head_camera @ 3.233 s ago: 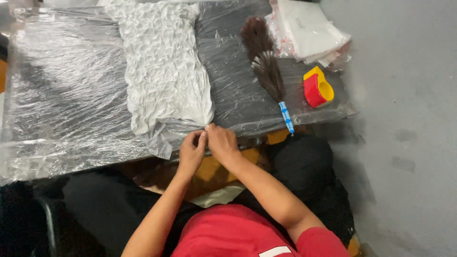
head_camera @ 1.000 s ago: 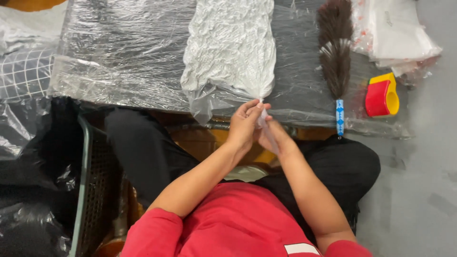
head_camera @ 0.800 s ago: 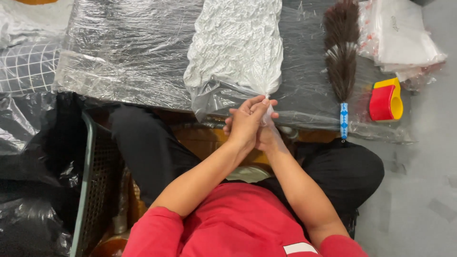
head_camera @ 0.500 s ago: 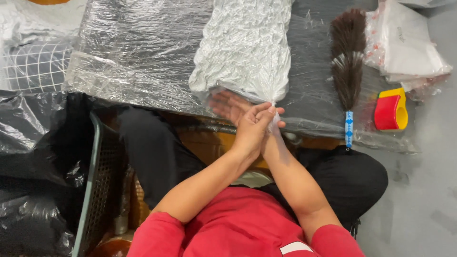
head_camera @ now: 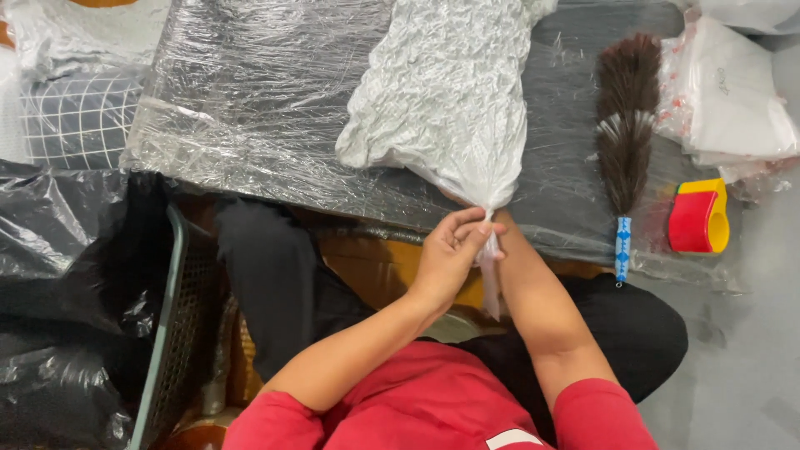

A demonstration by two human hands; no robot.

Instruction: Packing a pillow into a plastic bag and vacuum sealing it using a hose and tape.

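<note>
Plastic film covered the tabletop (head_camera: 250, 108), where a clear bag of crumpled white fabric (head_camera: 446, 83) lay lengthwise, its twisted neck pointing toward the person. The left hand (head_camera: 450, 250) was closed on that neck at the tabletop's near edge; the right hand was hidden beneath the bag, its grip unclear.

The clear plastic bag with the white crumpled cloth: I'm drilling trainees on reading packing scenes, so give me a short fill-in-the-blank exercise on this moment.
1. The left hand pinches the gathered neck of the clear plastic bag, which holds a crumpled ____ cloth.
2. The feather duster has a handle of blue and ____.
3. The red and yellow tape dispenser lies to the ____ of the duster.
4. The table is wrapped in clear ____ film.

Missing words: white; white; right; plastic
</note>
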